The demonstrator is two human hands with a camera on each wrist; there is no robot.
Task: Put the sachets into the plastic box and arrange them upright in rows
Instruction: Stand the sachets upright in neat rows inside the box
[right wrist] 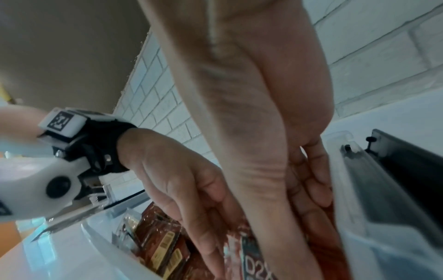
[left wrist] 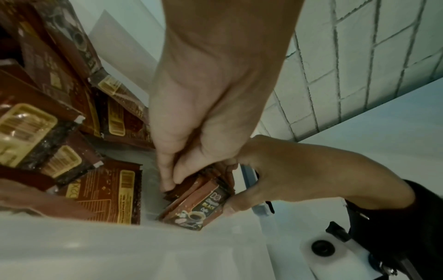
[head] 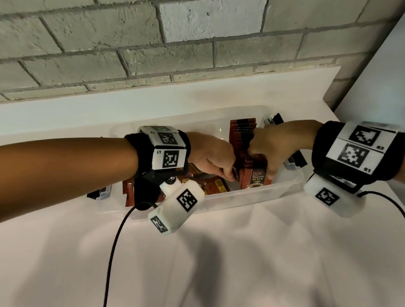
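Observation:
A clear plastic box [head: 253, 200] sits on a white table. At its right end an upright row of brown sachets [head: 242, 137] runs front to back. My right hand [head: 268, 153] grips the near part of that row, thumb on the front D2X sachet [head: 254, 179] and fingers behind it. In the left wrist view that thumb [left wrist: 230, 206] lies on the front sachet [left wrist: 199, 208]. My left hand [head: 220, 164] reaches in from the left, and its straight fingers [right wrist: 203, 227] press on the row's left edge. Several loose sachets [head: 213, 186] lie flat in the box's left part.
Black latches [head: 297, 160] hang on the box's right end, and another latch [head: 98, 192] on its left end. A black cable [head: 116, 243] trails over the table in front. A brick wall [head: 155, 54] stands close behind the box and a white panel [head: 393, 82] at the right.

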